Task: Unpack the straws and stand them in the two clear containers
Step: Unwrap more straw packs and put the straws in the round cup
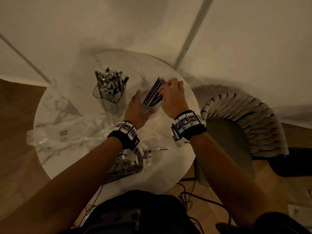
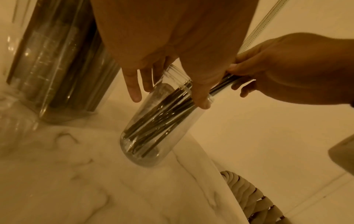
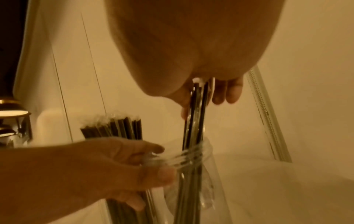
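Observation:
A round clear jar [image 1: 152, 105] stands on the marble table [image 1: 70, 102], near its far right edge. My left hand [image 1: 140, 105] grips the jar's neck, thumb [image 2: 203, 100] on one side and fingers [image 2: 134, 92] on the other. A bundle of dark straws [image 1: 154, 92] reaches down into the jar [image 2: 151, 145]. My right hand [image 1: 168, 86] pinches the upper ends of those straws [image 3: 195, 115] above the jar's rim [image 3: 191, 156]. Left of it a squarer clear container [image 1: 109, 98] is packed with several wrapped straws [image 3: 114, 127].
Crumpled clear plastic packaging [image 1: 64, 132] lies on the table's left side. More packed straws [image 1: 125, 168] and a loose one [image 1: 158, 149] lie near the front edge under my left wrist. A woven chair [image 1: 244, 125] stands close on the right. Cables trail on the floor.

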